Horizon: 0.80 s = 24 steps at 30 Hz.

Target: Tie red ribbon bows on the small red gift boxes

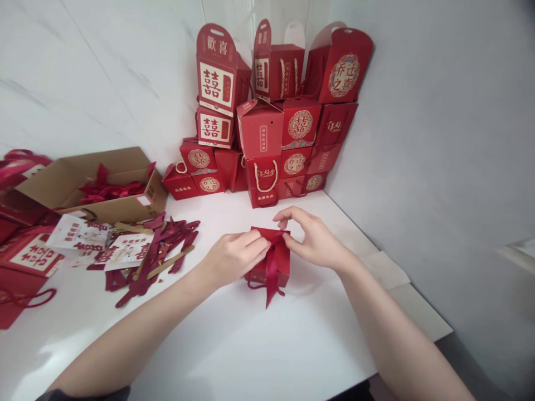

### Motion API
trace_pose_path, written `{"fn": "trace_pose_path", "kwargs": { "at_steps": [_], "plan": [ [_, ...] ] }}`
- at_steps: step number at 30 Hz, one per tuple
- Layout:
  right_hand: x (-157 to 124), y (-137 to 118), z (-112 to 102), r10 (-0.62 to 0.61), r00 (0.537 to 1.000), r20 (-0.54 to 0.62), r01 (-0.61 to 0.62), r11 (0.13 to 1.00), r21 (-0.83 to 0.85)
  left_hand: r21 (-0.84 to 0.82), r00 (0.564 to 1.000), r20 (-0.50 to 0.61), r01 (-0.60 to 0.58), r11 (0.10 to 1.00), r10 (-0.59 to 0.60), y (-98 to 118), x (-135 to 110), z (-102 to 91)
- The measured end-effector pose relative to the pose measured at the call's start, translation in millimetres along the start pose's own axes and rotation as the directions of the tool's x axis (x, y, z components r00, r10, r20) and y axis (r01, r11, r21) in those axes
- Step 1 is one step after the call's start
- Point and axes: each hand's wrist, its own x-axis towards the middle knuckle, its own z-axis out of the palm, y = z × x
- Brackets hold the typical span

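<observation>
Ribbon [272, 272] hangs over our red box [283, 260]; our left hand [237, 257] curls at its top, whether pinching we cannot tell; our right hand [316, 239] spreads its fingers.

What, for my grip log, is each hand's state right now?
Left hand: curled at the red ribbon; whether it grips cannot be told.
Right hand: open, thumb and fingers apart, by the ribboned box.
</observation>
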Motion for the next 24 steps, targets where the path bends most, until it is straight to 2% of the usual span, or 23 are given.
{"fn": "trace_pose_path", "kwargs": {
  "at_steps": [3, 5, 8, 11, 14, 16, 19, 21, 22, 24],
  "plan": [
    [0, 1, 7, -0.018, 0.999, 0.040, 0.019, 0.999, -0.031, 0.004, 1.000, 0.013, 0.006, 1.000, -0.006, 0, -1, -0.1],
    [1, 4, 14, -0.025, 0.999, 0.023, 0.026, 0.997, -0.075, 0.010, 1.000, 0.017, 0.008, 1.000, -0.008, 0, -1, -0.4],
    [3, 11, 19, -0.044, 0.993, -0.113, 0.021, 0.980, -0.195, -0.003, 1.000, 0.010, 0.004, 1.000, -0.004, 0, 0, -0.6],
    [3, 18, 18, -0.086, 0.959, -0.269, -0.035, 0.910, -0.414, -0.024, 1.000, 0.000, 0.000, 1.000, 0.000, 0, 1, -0.4],
    [3, 21, 14, -0.138, 0.936, -0.325, -0.099, 0.781, -0.616, -0.037, 1.000, 0.001, -0.001, 0.999, 0.001, 0, 2, 0.0],
    [2, 23, 9, -0.138, 0.927, -0.348, -0.150, 0.714, -0.684, -0.039, 1.000, 0.001, -0.001, 0.999, 0.001, 0, 2, 0.1],
    [-1, 31, -6, -0.101, 0.883, -0.458, -0.274, 0.681, -0.679, -0.046, 1.000, -0.008, 0.002, 0.999, -0.002, 0, 2, 0.4],
    [-4, 39, -20, -0.035, 0.863, -0.505, -0.336, 0.705, -0.624, -0.055, 1.000, -0.009, 0.004, 0.999, -0.004, 0, 1, 0.6],
    [-6, 43, -28, 0.022, 0.886, -0.464, -0.328, 0.738, -0.590, -0.058, 1.000, -0.010, 0.005, 0.998, -0.006, 0, 1, 0.7],
    [-8, 48, -39, 0.150, 0.960, -0.235, -0.243, 0.860, -0.448, -0.064, 1.000, -0.018, 0.004, 0.998, -0.005, -1, 1, 0.8]
  ]
}}
